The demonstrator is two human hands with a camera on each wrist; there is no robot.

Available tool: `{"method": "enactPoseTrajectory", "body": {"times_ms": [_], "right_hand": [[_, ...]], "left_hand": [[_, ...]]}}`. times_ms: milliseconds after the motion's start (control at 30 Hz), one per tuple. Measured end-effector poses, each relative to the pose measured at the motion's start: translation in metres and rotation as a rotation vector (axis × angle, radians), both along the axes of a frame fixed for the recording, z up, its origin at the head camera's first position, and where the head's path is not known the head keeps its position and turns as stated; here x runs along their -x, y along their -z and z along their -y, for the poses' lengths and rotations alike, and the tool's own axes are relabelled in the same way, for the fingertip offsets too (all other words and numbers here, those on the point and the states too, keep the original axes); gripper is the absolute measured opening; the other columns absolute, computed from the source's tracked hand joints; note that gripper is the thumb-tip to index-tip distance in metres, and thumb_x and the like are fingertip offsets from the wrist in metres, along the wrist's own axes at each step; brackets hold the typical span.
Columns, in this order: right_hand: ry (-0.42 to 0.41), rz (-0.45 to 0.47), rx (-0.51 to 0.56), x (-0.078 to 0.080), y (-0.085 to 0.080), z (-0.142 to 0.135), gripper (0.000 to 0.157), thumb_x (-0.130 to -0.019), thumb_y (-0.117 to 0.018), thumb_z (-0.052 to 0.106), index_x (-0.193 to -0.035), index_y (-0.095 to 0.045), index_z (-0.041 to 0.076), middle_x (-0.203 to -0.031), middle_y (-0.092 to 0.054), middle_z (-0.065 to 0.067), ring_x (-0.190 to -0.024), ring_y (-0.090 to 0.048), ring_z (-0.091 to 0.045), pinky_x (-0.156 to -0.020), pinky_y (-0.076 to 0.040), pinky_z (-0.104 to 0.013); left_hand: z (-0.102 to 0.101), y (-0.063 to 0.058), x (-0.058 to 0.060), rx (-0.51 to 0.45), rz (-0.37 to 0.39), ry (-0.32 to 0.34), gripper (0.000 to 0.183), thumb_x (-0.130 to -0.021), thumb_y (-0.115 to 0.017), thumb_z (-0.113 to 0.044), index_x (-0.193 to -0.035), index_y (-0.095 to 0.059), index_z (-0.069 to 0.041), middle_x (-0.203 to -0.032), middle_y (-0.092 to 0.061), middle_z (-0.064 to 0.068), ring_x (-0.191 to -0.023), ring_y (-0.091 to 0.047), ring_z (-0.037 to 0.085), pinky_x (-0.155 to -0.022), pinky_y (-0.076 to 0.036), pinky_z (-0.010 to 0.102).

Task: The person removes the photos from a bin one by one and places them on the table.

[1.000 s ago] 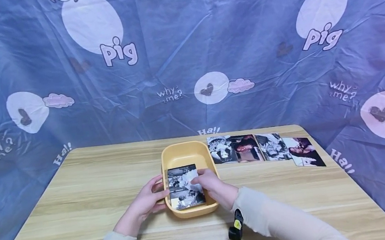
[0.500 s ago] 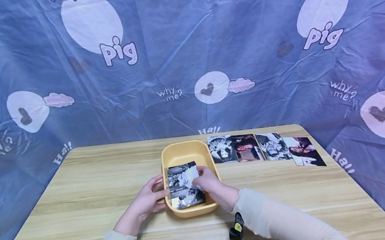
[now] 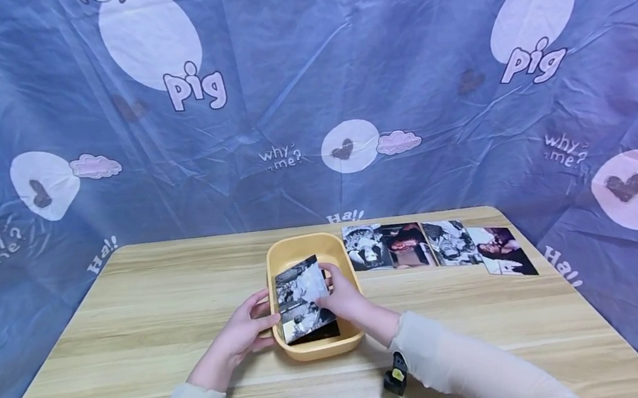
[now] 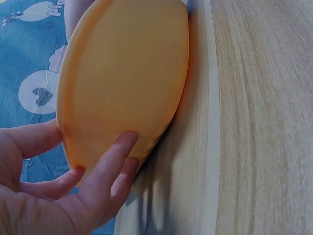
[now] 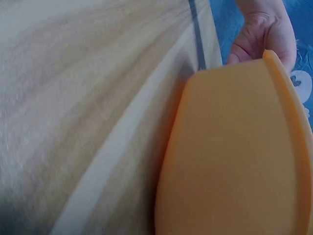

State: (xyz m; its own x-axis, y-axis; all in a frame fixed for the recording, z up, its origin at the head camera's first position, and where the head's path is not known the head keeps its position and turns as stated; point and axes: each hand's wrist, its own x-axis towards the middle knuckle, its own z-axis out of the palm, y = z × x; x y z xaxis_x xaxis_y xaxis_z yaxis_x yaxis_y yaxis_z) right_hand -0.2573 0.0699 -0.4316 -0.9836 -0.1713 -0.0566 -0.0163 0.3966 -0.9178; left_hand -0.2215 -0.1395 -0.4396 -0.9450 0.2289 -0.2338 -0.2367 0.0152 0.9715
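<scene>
A yellow plastic box (image 3: 308,242) stands on the table, its long side toward me. My left hand (image 3: 242,333) grips its left wall: the left wrist view shows the thumb at the rim and the fingers (image 4: 110,169) against the outer side. Inside the box, my right hand (image 3: 344,296) pinches a black-and-white photo (image 3: 302,299) by its right edge, thumb on top. The photo is tilted, its upper right corner raised. Beneath it shows the edge of another dark photo (image 3: 323,333). The box wall (image 5: 234,147) fills much of the right wrist view.
Right of the box, several photos lie in a row along the table's back: a black-and-white one (image 3: 365,248), a reddish one (image 3: 407,248), another black-and-white one (image 3: 450,242) and a dark one (image 3: 507,251). A blue printed cloth (image 3: 281,96) hangs behind the wooden table (image 3: 148,329).
My right hand has moved slightly up and away with the photo, which has turned and lifted, baring the dark photo below. My left hand stays on the box.
</scene>
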Motion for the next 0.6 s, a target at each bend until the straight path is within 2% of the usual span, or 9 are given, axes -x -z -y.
{"method": "enactPoseTrajectory", "body": {"times_ms": [167,367,533,600], "right_hand": [[0.052,0.004,0.042,0.002,-0.007,-0.010,0.077,-0.077,-0.067,-0.011,-0.146,-0.034,0.001,-0.100,-0.051,-0.014,-0.074,-0.049,-0.016,-0.062,-0.050,-0.021],[0.100,-0.020,0.171,0.002,-0.018,-0.029,0.077,-0.077,-0.065,-0.014,-0.146,-0.033,-0.001,-0.102,-0.055,-0.017,-0.071,-0.052,-0.012,-0.064,-0.052,-0.018],[0.154,-0.037,0.216,0.003,-0.025,-0.059,0.078,-0.080,-0.064,-0.013,-0.148,-0.029,0.001,-0.112,-0.059,-0.024,-0.076,-0.058,-0.011,-0.068,-0.054,-0.017],[0.183,-0.036,0.219,0.004,-0.028,-0.074,0.078,-0.080,-0.064,-0.012,-0.149,-0.028,0.002,-0.113,-0.059,-0.023,-0.077,-0.059,-0.009,-0.069,-0.054,-0.015]], "left_hand": [[0.000,0.001,0.000,-0.006,-0.002,-0.002,0.068,-0.091,-0.056,0.003,-0.150,-0.023,0.000,-0.146,-0.032,0.034,-0.093,-0.066,0.026,-0.080,-0.061,0.046],[-0.002,0.001,-0.003,-0.007,0.006,-0.007,0.068,-0.091,-0.055,0.003,-0.151,-0.022,0.001,-0.147,-0.031,0.034,-0.097,-0.066,0.030,-0.078,-0.062,0.044],[-0.004,0.001,-0.005,0.001,0.002,-0.014,0.068,-0.091,-0.056,0.003,-0.150,-0.022,0.001,-0.147,-0.031,0.034,-0.099,-0.065,0.032,-0.078,-0.062,0.044],[-0.004,0.000,-0.005,0.005,0.002,-0.018,0.068,-0.091,-0.056,0.003,-0.151,-0.022,0.001,-0.147,-0.031,0.034,-0.099,-0.066,0.032,-0.078,-0.062,0.044]]}}
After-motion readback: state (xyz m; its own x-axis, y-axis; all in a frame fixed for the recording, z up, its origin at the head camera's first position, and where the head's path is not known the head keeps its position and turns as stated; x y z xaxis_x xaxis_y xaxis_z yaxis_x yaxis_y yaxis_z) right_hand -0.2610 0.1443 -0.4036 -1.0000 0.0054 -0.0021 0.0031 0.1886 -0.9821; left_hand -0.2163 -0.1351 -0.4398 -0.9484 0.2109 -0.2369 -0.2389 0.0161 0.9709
